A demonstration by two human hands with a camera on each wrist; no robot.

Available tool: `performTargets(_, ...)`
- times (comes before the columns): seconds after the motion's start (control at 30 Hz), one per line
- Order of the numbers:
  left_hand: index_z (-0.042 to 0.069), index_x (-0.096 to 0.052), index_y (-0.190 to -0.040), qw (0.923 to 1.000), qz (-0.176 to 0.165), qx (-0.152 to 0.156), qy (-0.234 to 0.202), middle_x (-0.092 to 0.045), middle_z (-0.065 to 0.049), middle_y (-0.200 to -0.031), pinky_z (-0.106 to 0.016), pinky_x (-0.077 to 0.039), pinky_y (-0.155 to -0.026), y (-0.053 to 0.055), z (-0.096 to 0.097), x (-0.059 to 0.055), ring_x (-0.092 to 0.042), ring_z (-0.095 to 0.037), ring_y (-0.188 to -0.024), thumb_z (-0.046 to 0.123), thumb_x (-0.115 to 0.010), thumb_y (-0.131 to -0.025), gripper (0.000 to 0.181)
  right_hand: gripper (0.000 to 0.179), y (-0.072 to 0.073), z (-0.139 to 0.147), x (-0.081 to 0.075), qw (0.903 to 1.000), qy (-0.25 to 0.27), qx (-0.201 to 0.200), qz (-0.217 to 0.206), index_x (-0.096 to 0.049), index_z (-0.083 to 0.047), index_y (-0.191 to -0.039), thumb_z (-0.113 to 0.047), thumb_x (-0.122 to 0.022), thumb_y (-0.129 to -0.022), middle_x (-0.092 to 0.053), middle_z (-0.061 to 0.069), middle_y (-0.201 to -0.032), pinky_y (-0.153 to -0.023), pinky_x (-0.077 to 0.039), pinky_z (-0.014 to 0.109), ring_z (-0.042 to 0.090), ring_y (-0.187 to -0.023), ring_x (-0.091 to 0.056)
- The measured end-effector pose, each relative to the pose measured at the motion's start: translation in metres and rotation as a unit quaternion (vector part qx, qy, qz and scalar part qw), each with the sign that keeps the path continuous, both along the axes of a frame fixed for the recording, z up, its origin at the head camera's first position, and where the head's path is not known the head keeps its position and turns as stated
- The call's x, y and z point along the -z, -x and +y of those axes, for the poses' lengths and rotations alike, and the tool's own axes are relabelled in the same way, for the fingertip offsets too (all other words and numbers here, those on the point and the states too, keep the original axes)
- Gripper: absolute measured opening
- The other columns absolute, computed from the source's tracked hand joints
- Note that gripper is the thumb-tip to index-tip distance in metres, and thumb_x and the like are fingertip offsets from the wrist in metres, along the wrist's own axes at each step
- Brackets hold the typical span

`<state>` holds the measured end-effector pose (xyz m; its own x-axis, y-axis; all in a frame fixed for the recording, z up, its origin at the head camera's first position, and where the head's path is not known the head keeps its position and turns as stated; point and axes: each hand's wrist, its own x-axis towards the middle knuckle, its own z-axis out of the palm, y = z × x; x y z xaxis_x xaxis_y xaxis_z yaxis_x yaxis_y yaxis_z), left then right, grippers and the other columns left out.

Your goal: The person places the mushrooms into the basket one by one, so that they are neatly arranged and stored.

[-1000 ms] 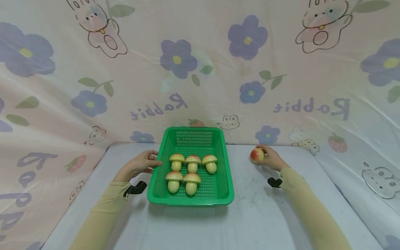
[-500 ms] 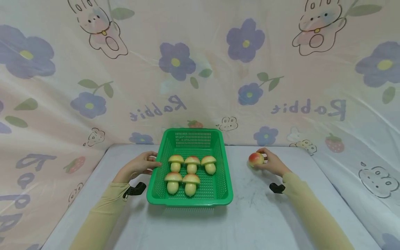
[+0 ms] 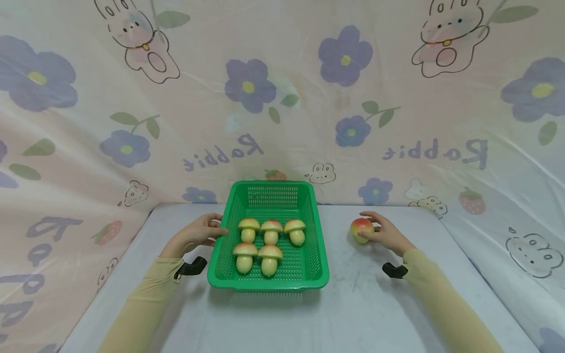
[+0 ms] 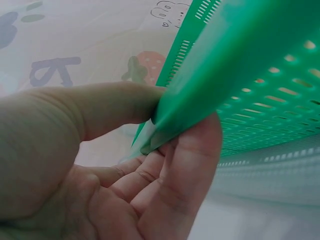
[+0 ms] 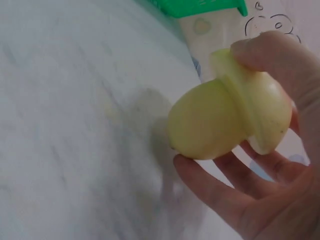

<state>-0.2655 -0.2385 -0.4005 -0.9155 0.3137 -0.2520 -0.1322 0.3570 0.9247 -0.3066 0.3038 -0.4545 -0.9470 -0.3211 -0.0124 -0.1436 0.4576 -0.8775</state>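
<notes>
My left hand [image 3: 198,234] grips the left rim of a green plastic basket [image 3: 324,260]; in the left wrist view the thumb lies on one side of the rim [image 4: 200,85] and the fingers curl beneath it. Inside the basket lie several toy mushrooms [image 3: 269,260] with yellow-red caps and pale stems, in two rows. To the right of the basket, my right hand [image 3: 388,235] holds another toy mushroom [image 3: 362,226]. The right wrist view has the thumb on its cap [image 5: 272,107] and a fingertip against the stem [image 5: 205,122], close over the table.
A white marbled table [image 3: 282,323] carries the basket. A patterned curtain [image 3: 300,132] with rabbits and flowers rises behind the table's back edge and along both sides. Black wrist mounts [image 3: 192,266] sit at both sleeves.
The mushroom in my right hand has turned, from its red cap facing the basket to cap up with the stem below. It has come slightly nearer. The left hand and basket stay put.
</notes>
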Motion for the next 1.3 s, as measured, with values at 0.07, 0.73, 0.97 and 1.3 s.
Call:
performTargets(0.07, -0.004, -0.031, -0.139, 1.0000, -0.002, 0.001, 0.000, -0.056, -0.012, -0.095, -0.032, -0.056, -0.065, 0.000, 0.000, 0.000, -0.063, -0.020, -0.079, 0.014, -0.059, -0.096, 0.054, 0.068, -0.003, -0.002, -0.002, 0.9991, 0.035, -0.006, -0.024, -0.038, -0.006, -0.143, -0.020, -0.073, -0.087, -0.033, 0.025, -0.143, -0.081, -0.055, 0.043, 0.043, -0.116, -0.049)
performTargets(0.73, -0.004, -0.029, -0.141, 0.9999, -0.004, -0.005, 0.008, -0.054, -0.014, -0.100, -0.035, -0.056, -0.068, 0.003, -0.001, 0.003, -0.061, -0.021, -0.081, 0.015, -0.059, -0.096, 0.057, 0.057, -0.017, -0.019, -0.018, 0.9947, 0.098, -0.019, -0.025, -0.042, -0.004, -0.135, -0.020, -0.070, -0.089, -0.043, 0.020, -0.130, -0.085, -0.053, 0.044, 0.024, -0.108, -0.058)
performTargets(0.97, -0.004, -0.029, -0.141, 1.0000, 0.002, 0.000, 0.007, -0.053, -0.012, -0.094, -0.035, -0.055, -0.068, 0.003, -0.002, 0.003, -0.059, -0.019, -0.079, 0.016, -0.061, -0.095, 0.059, 0.058, -0.024, -0.031, -0.037, 0.9937, 0.107, -0.034, -0.006, -0.041, -0.002, -0.135, -0.021, -0.070, -0.090, -0.043, 0.020, -0.130, -0.086, -0.053, 0.043, 0.020, -0.108, -0.059)
performTargets(1.3, -0.005, -0.028, -0.141, 1.0000, 0.003, 0.002, 0.003, -0.054, -0.012, -0.096, -0.036, -0.056, -0.068, 0.002, -0.002, 0.004, -0.060, -0.020, -0.079, 0.017, -0.061, -0.096, 0.060, 0.051, -0.031, -0.055, -0.065, 0.9887, 0.134, -0.067, -0.009, -0.045, -0.004, -0.133, -0.017, -0.069, -0.090, -0.048, 0.018, -0.126, -0.085, -0.054, 0.042, 0.026, -0.107, -0.061)
